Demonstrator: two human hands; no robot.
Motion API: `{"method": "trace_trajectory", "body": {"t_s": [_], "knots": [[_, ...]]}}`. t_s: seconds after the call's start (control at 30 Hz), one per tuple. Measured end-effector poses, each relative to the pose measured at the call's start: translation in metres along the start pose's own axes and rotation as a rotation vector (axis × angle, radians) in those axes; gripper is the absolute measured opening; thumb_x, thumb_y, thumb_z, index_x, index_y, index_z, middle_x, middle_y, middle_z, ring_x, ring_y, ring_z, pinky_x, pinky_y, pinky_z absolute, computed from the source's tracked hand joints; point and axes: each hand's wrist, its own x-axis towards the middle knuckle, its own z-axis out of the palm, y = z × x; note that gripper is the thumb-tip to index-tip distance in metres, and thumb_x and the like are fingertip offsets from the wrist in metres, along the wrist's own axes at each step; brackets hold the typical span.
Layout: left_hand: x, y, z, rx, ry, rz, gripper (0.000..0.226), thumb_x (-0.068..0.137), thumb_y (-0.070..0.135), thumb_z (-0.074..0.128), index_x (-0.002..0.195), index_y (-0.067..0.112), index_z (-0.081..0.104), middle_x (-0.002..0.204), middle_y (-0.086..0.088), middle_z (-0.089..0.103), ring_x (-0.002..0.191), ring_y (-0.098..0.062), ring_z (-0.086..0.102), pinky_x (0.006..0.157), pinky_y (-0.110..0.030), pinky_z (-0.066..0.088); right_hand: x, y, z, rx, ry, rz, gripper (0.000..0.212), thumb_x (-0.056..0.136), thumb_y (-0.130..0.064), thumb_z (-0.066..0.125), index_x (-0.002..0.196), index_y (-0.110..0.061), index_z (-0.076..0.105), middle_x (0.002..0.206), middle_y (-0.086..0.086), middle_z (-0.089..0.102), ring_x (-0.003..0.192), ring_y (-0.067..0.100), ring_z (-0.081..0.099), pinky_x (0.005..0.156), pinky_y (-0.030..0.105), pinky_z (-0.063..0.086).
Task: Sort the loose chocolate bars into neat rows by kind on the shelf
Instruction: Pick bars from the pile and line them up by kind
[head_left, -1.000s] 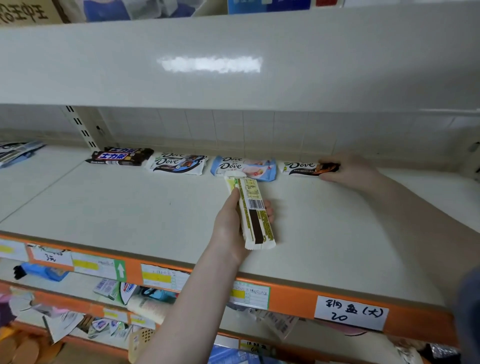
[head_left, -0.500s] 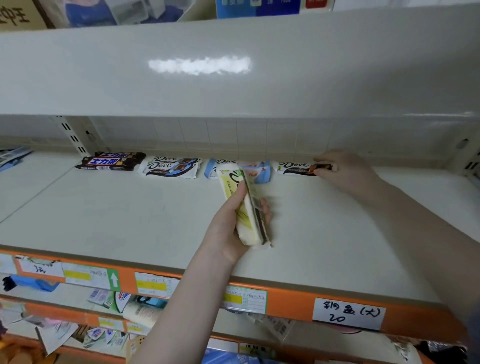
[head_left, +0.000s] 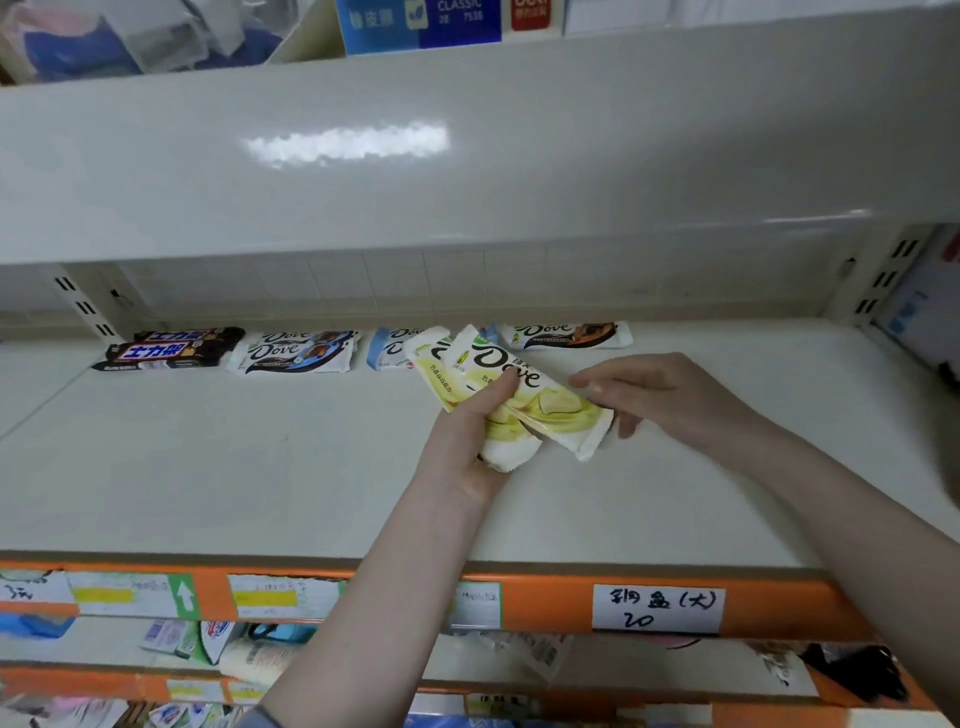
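Above the middle of the shelf, two white-and-yellow Dove bars are held fanned apart in the left hand, whose grip is clamped on them with the thumb pressed across their printed faces. The right hand is placed at the lower end of the upper bar, its fingers curled against the wrapper; whether the bar is actually pinched cannot be told. Neither bar is touching the shelf.

Along the back edge a row has been laid by kind: dark Snickers bars toward the back left corner, then white-and-blue Dove bars, a pale blue Dove bar partly hidden behind the held pair, and a brown-trimmed Dove bar to the right. Price labels are fixed to the orange front edge.

The step in hand is judged to be the squaring-up of the yellow pair before placement. For the next move, an open spot at the back edge to the right of the brown-trimmed bar would be called for, with both bars laid flat, faces up and aligned with the row, so that the kinds are kept separate.
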Motion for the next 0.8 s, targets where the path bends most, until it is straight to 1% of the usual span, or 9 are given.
{"method": "trace_trajectory", "body": {"t_s": [0.1, 0.2, 0.23, 0.3, 0.4, 0.5, 0.6, 0.67, 0.8], "knots": [[0.001, -0.003, 0.001, -0.005, -0.026, -0.008, 0.017, 0.085, 0.002, 0.059, 0.101, 0.006, 0.061, 0.083, -0.011, 0.071, 0.066, -0.023, 0.071, 0.057, -0.034, 0.059, -0.004, -0.002, 0.001, -0.006, -0.057, 0.009, 0.029, 0.079, -0.003, 0.066, 0.102, -0.021, 0.067, 0.083, 0.001, 0.072, 0.059, 0.004, 0.062, 0.055, 0.014, 0.049], [0.002, -0.003, -0.001, -0.008, 0.010, -0.005, 0.010, 0.083, 0.004, 0.062, 0.092, 0.008, 0.063, 0.081, -0.008, 0.071, 0.069, -0.020, 0.070, 0.072, -0.035, 0.058, -0.006, 0.000, -0.002, -0.010, -0.020, 0.011, 0.031, 0.079, 0.003, 0.064, 0.103, -0.018, 0.067, 0.087, 0.001, 0.071, 0.067, 0.005, 0.065, 0.057, 0.013, 0.049], [0.002, -0.001, -0.002, 0.000, 0.019, 0.001, 0.007, 0.083, 0.004, 0.062, 0.088, 0.008, 0.063, 0.077, -0.008, 0.072, 0.066, -0.019, 0.069, 0.070, -0.035, 0.058, -0.006, 0.001, -0.005, -0.017, 0.019, 0.004, 0.030, 0.080, 0.003, 0.063, 0.101, -0.019, 0.068, 0.091, 0.003, 0.071, 0.071, 0.009, 0.065, 0.058, 0.013, 0.049], [0.001, 0.001, -0.002, 0.033, 0.023, 0.010, 0.006, 0.083, 0.000, 0.061, 0.080, 0.006, 0.062, 0.067, -0.008, 0.071, 0.056, -0.018, 0.068, 0.057, -0.033, 0.059, -0.006, 0.004, -0.009, -0.120, 0.104, -0.026, 0.028, 0.081, -0.001, 0.063, 0.096, -0.024, 0.069, 0.096, 0.005, 0.071, 0.075, 0.021, 0.062, 0.063, 0.018, 0.045], [-0.001, -0.001, 0.001, -0.024, -0.006, -0.006, 0.012, 0.083, -0.007, 0.056, 0.078, 0.003, 0.058, 0.065, -0.011, 0.069, 0.055, -0.022, 0.068, 0.054, -0.031, 0.056, -0.007, 0.006, -0.006, -0.282, 0.155, -0.054, 0.021, 0.081, -0.017, 0.065, 0.099, -0.026, 0.070, 0.094, -0.007, 0.066, 0.085, 0.013, 0.058, 0.069, 0.016, 0.041], [-0.001, -0.008, 0.007, -0.086, -0.046, -0.051, 0.012, 0.083, -0.011, 0.053, 0.080, 0.000, 0.057, 0.064, -0.013, 0.066, 0.054, -0.024, 0.066, 0.053, -0.029, 0.055, -0.010, 0.004, 0.002, -0.507, 0.169, -0.113, 0.042, 0.074, -0.033, 0.071, 0.115, -0.024, 0.063, 0.105, -0.006, 0.063, 0.101, 0.011, 0.054, 0.085, 0.023, 0.038], [0.000, -0.014, 0.009, -0.119, -0.078, -0.083, 0.012, 0.083, -0.011, 0.052, 0.080, -0.001, 0.058, 0.067, -0.015, 0.067, 0.056, -0.025, 0.067, 0.053, -0.030, 0.055, -0.011, 0.004, 0.001, -0.729, 0.148, -0.186, 0.052, 0.075, -0.039, 0.069, 0.123, -0.024, 0.057, 0.115, -0.003, 0.060, 0.109, 0.015, 0.048, 0.085, 0.020, 0.029], [0.000, -0.017, 0.010, -0.041, -0.090, -0.077, 0.010, 0.083, -0.010, 0.053, 0.087, -0.003, 0.060, 0.072, -0.016, 0.069, 0.057, -0.024, 0.068, 0.052, -0.029, 0.055, -0.012, 0.006, -0.001, -0.761, 0.150, -0.198, 0.050, 0.076, -0.036, 0.068, 0.124, -0.023, 0.056, 0.116, -0.003, 0.059, 0.111, 0.015, 0.047, 0.083, 0.018, 0.026], [0.004, -0.022, 0.011, 0.284, -0.081, -0.016, 0.017, 0.084, 0.002, 0.060, 0.101, -0.001, 0.060, 0.069, -0.012, 0.070, 0.051, -0.020, 0.065, 0.050, -0.027, 0.056, -0.014, 0.013, -0.016, -0.846, 0.178, -0.226, 0.046, 0.076, -0.028, 0.068, 0.120, -0.016, 0.059, 0.116, -0.001, 0.061, 0.111, 0.019, 0.050, 0.085, 0.021, 0.031]]}}
